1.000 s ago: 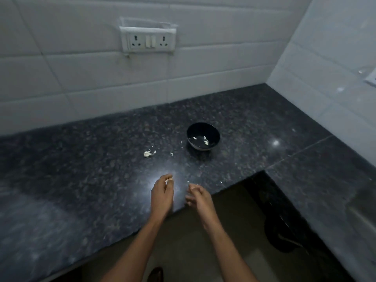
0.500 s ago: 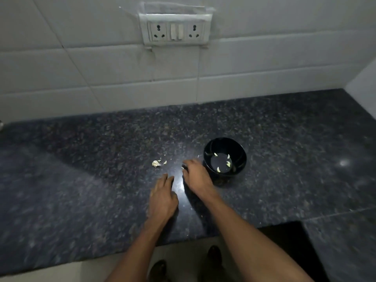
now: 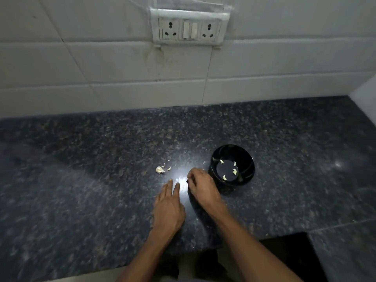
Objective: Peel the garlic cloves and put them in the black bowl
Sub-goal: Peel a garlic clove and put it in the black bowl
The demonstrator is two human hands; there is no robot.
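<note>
Flat left hand [image 3: 168, 208] on counter [image 3: 81, 190], right hand [image 3: 201, 186] curled beside black bowl [image 3: 247, 159]

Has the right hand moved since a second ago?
Yes. The right hand went forward from the counter's front edge and now rests on it, fingers curled, just left of the black bowl.

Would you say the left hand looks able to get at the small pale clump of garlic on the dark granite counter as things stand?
Probably yes. The left hand lies flat with fingers straight, pointing roughly toward the small pale clump of garlic, and only bare dark granite counter shows between them. The right hand and round black bowl sit off to the right.
</note>
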